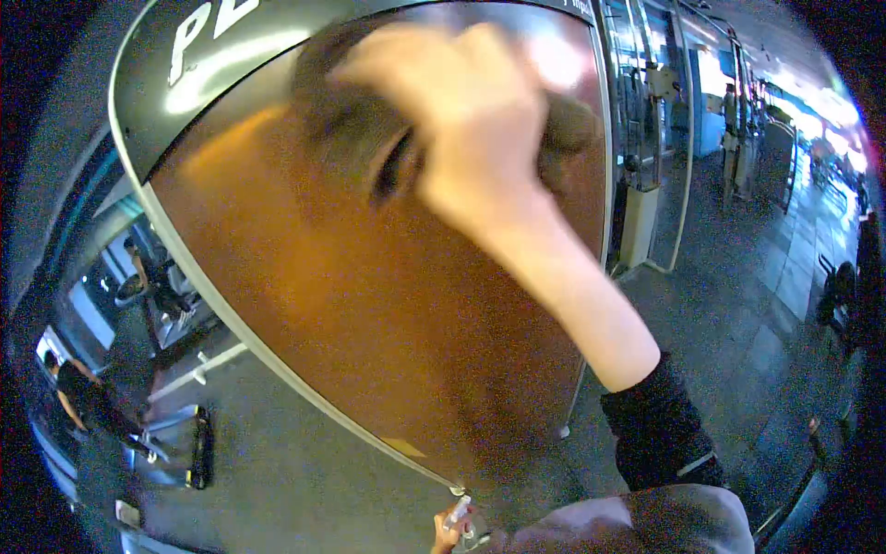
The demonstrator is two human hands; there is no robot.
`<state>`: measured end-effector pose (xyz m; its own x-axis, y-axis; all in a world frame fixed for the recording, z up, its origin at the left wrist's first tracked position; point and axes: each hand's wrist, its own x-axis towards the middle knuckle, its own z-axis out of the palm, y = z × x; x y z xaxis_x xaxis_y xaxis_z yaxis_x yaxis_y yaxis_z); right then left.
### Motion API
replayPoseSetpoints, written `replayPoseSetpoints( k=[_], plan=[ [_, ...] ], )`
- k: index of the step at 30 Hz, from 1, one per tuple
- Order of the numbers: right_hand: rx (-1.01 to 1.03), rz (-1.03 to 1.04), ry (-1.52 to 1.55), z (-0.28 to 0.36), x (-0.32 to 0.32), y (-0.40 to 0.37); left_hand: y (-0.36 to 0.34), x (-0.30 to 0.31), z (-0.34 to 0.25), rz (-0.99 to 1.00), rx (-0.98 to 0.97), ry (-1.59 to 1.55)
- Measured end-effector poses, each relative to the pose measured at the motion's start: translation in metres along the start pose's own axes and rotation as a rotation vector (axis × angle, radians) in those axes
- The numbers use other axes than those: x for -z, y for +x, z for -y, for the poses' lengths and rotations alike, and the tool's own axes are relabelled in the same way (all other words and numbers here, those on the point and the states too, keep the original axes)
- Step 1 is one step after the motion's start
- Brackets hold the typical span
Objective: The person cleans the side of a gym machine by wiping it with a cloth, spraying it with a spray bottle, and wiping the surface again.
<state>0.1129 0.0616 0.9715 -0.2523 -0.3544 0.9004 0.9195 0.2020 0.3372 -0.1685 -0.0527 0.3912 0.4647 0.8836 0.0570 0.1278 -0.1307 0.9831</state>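
My right hand (475,120) is raised against a large glossy panel (369,342) with a brown and dark picture on it. Its fingers are curled in and blurred by motion, and whatever is under them is hidden. A black cuff (664,425) covers the lower part of that forearm. Low at the bottom edge, my left hand (445,531) is closed around what looks like a small spray bottle (459,510) with a white head. Most of the bottle is out of sight.
A pale metal frame (240,328) edges the panel, which carries white lettering (212,32) at the top. To the left, a person (88,397) is at a treadmill (185,448). Gym machines (646,129) stand on the right beside the dark tiled floor (729,286).
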Motion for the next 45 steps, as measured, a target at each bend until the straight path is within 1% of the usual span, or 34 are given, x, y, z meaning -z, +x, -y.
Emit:
replayPoseSetpoints(
  k=[1,3,4,6,7,8,9,10,11,12,13,14,15,16,18,20,21,22,24,25,26,28,30,32,33,34,36,37,39,40,42,43,44,45],
  plan=[
    [0.069,0.104,-0.040,0.027,0.005,-0.008,0.001,0.001,0.000,0.007,0.051,-0.030],
    [0.138,0.058,0.036,0.068,-0.002,-0.043,-0.001,-0.003,-0.003,0.021,0.157,-0.101],
    [0.140,0.123,0.073,0.076,0.009,-0.062,-0.005,-0.002,-0.005,0.028,0.217,-0.136],
    [0.148,0.241,0.039,0.070,0.040,-0.085,-0.002,0.006,-0.001,0.110,0.244,-0.119],
    [0.149,0.210,-0.009,0.056,0.052,-0.092,-0.002,0.007,0.002,0.075,0.268,-0.219],
    [0.049,0.279,-0.029,0.041,0.063,-0.091,0.000,0.007,0.008,0.036,0.288,-0.320],
    [0.017,0.173,-0.053,0.019,0.061,-0.086,0.004,0.008,0.023,0.011,0.256,-0.136],
    [-0.087,0.159,-0.027,0.009,0.067,-0.069,0.005,0.012,0.012,0.014,0.255,-0.130],
    [-0.238,0.135,-0.118,0.004,0.059,-0.051,0.008,0.017,-0.014,0.013,0.357,-0.215],
    [-0.196,0.012,-0.111,0.001,0.048,-0.029,0.009,0.021,-0.029,0.013,0.457,-0.299],
    [-0.157,-0.031,-0.090,-0.008,0.035,-0.014,0.008,0.023,-0.030,0.056,-0.097,0.063],
    [-0.049,-0.164,-0.172,-0.008,0.016,0.008,0.008,0.026,-0.018,0.064,-0.102,0.067],
    [-0.129,-0.165,-0.076,0.011,0.005,0.019,0.007,0.030,0.008,0.148,-0.031,-0.157],
    [-0.035,-0.121,-0.115,0.023,-0.007,0.025,0.009,0.032,0.021,0.229,0.041,-0.381],
    [0.070,0.111,-0.229,0.069,-0.007,0.006,0.013,0.036,0.034,0.281,0.117,-0.380],
    [0.186,0.023,-0.070,0.097,-0.010,-0.035,0.016,0.030,0.017,0.292,0.404,-0.037],
    [0.165,0.195,-0.041,0.105,0.006,-0.052,0.017,0.027,-0.002,0.285,0.413,-0.042],
    [0.178,0.260,-0.021,0.099,0.023,-0.061,0.022,0.025,-0.024,0.300,0.380,-0.105],
    [0.197,0.252,-0.099,0.070,0.047,-0.064,0.029,0.023,-0.035,0.302,0.341,-0.168],
    [0.176,0.241,-0.152,0.046,0.054,-0.059,0.033,0.019,-0.031,0.249,0.464,-0.135],
    [0.098,0.158,-0.191,0.028,0.053,-0.039,0.035,0.013,-0.029,0.196,0.585,-0.109],
    [0.014,-0.038,-0.265,0.001,0.036,-0.001,0.039,0.008,-0.030,0.134,0.596,-0.256],
    [-0.006,0.044,-0.250,0.026,0.016,0.039,0.043,0.006,-0.040,0.080,0.600,-0.396],
    [0.075,-0.084,-0.377,0.035,-0.005,0.030,0.044,0.008,-0.056,0.215,0.628,-0.354],
    [0.005,0.012,-0.308,0.046,-0.004,0.017,0.050,-0.008,-0.004,0.198,0.787,-0.188],
    [0.062,0.022,-0.259,0.053,-0.003,0.002,0.048,-0.013,0.013,0.198,0.781,-0.198],
    [0.198,0.096,-0.276,0.073,0.007,-0.035,0.033,-0.009,0.037,0.377,0.263,-0.311],
    [0.201,0.149,-0.224,0.075,0.015,-0.046,0.031,-0.004,0.013,0.373,0.268,-0.310],
    [0.213,0.227,-0.187,0.064,0.026,-0.047,0.034,0.006,-0.033,0.449,0.388,-0.584],
    [0.127,0.250,-0.166,0.059,0.029,-0.037,0.036,0.006,-0.022,0.445,0.388,-0.584],
    [0.009,0.133,-0.141,0.048,0.008,-0.008,0.043,0.001,0.007,0.443,0.375,-0.624],
    [0.023,0.026,-0.116,0.043,-0.008,0.009,0.043,-0.001,0.000,0.444,0.378,-0.628],
    [0.037,-0.082,-0.084,0.043,-0.025,0.025,0.046,-0.004,-0.018,0.413,0.449,-0.382],
    [0.076,-0.057,-0.127,0.053,-0.037,0.038,0.046,-0.007,-0.028,0.373,0.513,-0.133]
  ],
)
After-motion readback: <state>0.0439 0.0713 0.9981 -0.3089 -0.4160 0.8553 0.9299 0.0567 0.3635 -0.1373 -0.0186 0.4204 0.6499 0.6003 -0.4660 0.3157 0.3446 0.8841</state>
